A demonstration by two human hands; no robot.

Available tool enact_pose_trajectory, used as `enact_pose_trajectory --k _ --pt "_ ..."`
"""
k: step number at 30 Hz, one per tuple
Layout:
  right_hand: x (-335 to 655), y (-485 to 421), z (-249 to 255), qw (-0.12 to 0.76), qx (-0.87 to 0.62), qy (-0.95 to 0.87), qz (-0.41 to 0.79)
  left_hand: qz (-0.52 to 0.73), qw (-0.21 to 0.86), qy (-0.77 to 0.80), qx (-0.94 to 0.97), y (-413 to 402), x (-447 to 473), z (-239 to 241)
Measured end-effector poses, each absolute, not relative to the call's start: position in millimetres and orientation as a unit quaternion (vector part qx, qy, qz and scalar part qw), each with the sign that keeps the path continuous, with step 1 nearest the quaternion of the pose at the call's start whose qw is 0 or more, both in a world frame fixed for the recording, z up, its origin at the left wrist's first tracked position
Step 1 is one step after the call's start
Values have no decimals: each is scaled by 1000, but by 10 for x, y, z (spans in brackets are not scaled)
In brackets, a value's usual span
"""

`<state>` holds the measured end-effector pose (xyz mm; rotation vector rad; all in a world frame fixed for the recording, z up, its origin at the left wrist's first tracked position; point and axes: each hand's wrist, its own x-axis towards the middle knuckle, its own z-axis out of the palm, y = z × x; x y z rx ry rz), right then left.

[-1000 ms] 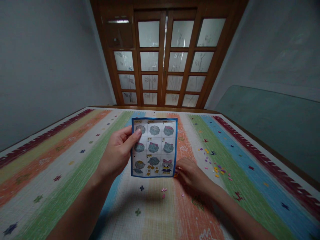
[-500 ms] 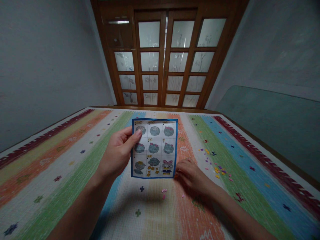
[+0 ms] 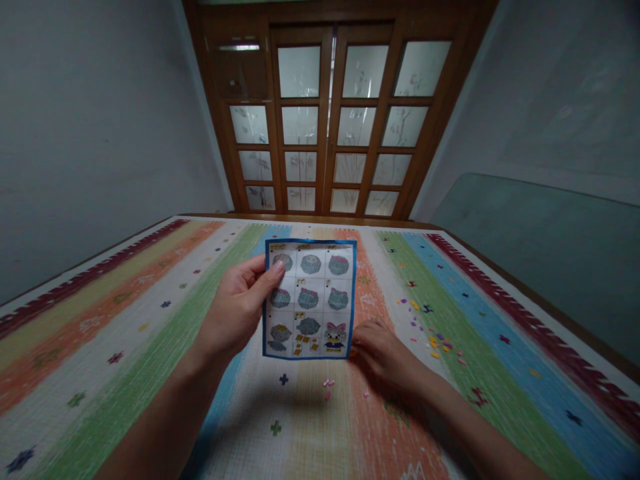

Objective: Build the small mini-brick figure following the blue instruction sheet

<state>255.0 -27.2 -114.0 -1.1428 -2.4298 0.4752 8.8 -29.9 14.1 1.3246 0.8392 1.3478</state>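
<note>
My left hand (image 3: 237,310) holds up a blue-bordered instruction sheet (image 3: 310,300) by its left edge, thumb across the front. The sheet shows a three-by-three grid of small building steps for a cartoon figure. My right hand (image 3: 383,350) rests low on the striped cloth just right of the sheet's lower corner, fingers curled down onto the cloth; its fingertips are hidden behind the sheet. Tiny pink pieces (image 3: 327,385) lie on the cloth below the sheet.
A striped, multicoloured cloth (image 3: 125,333) covers the table. Several tiny coloured pieces (image 3: 435,337) are scattered to the right of my right hand. Wooden glass-paned doors (image 3: 330,120) stand beyond the table's far edge. A glass sheet (image 3: 540,247) leans at the right.
The sheet and my left hand have dropped slightly in the view. My right hand has stayed in place.
</note>
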Motion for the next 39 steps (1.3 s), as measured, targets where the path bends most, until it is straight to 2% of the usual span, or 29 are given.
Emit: enact_pose_trajectory --k 39 --pt "2560 -275 -1174 221 -407 -870 170 562 511 342 553 -293 87 138"
